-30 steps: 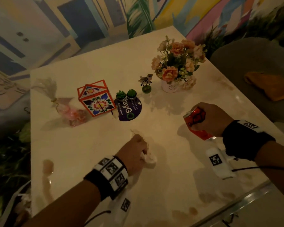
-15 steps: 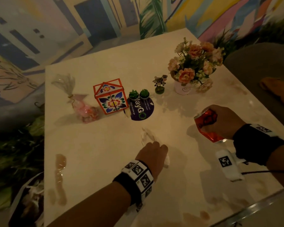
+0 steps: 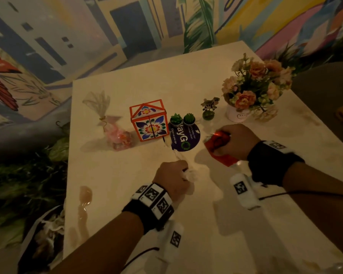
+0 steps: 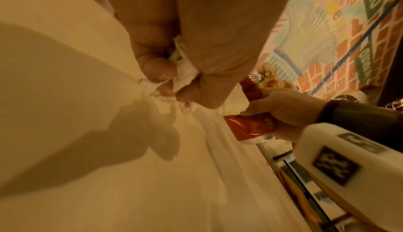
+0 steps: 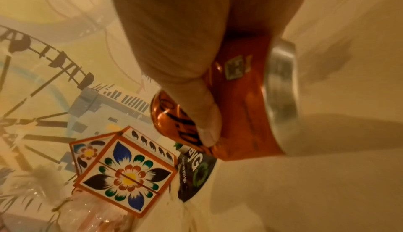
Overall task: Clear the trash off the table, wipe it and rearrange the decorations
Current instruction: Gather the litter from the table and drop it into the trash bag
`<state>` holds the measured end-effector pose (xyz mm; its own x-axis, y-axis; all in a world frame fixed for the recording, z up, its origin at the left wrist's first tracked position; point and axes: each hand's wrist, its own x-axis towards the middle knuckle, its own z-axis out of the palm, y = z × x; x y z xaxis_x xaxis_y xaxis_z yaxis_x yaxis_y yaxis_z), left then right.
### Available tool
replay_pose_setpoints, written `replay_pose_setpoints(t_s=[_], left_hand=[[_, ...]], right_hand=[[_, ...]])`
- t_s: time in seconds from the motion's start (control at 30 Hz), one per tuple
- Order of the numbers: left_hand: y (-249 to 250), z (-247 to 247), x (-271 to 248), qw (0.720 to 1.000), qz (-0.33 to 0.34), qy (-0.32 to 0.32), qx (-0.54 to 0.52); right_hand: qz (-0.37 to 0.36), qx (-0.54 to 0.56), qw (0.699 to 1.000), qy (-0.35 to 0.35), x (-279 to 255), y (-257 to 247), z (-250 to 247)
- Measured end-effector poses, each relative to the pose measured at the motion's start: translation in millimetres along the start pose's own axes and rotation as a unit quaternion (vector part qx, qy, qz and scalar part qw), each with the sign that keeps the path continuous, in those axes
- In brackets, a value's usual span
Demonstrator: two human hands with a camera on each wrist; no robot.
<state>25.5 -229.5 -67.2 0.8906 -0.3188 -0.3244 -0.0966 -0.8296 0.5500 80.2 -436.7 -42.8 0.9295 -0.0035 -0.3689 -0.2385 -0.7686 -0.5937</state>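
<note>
My left hand (image 3: 174,177) grips a crumpled white tissue (image 3: 190,176) near the middle of the pale table (image 3: 127,194); in the left wrist view the fingers (image 4: 157,70) curl round the tissue (image 4: 185,73). My right hand (image 3: 238,141) holds a dented red drink can (image 3: 216,143), tilted and off the tabletop, just right of a dark round sticker (image 3: 186,140). In the right wrist view the thumb (image 5: 202,115) presses into the can (image 5: 244,101).
Decorations stand in a row at the back: a cellophane candy bag (image 3: 115,131), a floral box (image 3: 149,121), two tiny green plants (image 3: 182,118), a small animal figure (image 3: 209,107) and a flower pot (image 3: 253,91). Brown spills (image 3: 85,196) mark the left edge. A trash bag (image 3: 42,238) hangs below-left.
My left hand has closed round the tissue and gathered it up. My right hand has carried the can left, toward the round sticker. The head view has shifted left.
</note>
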Motion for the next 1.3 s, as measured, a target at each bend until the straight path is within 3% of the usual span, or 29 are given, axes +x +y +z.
replay_pose_setpoints(t_s=[0.27,0.43,0.73,1.1,1.3], left_hand=[[-29.0,-26.4,-16.4,0.997,-0.043,0.048,-0.05],[-40.2,-30.7,-22.9,0.995,-0.051,0.057,-0.07],[-50.7,-33.7,-23.9,0.991,-0.066,0.068,-0.1],[-56.2,-42.4,-24.8,0.989,-0.055,0.097,-0.097],[-25.9,-48.8,2.1,0.993,0.005,0.087,-0.081]], right_hand=[[0.007,-0.034,0.999,-0.034,47.3,-29.5,28.3],[-0.006,-0.035,0.999,-0.035,57.7,-32.6,29.1],[0.043,-0.032,0.998,-0.016,63.6,-32.8,28.4],[0.083,-0.092,0.987,-0.098,11.4,-8.0,14.3],[0.072,-0.071,0.993,-0.062,-27.8,13.2,-9.3]])
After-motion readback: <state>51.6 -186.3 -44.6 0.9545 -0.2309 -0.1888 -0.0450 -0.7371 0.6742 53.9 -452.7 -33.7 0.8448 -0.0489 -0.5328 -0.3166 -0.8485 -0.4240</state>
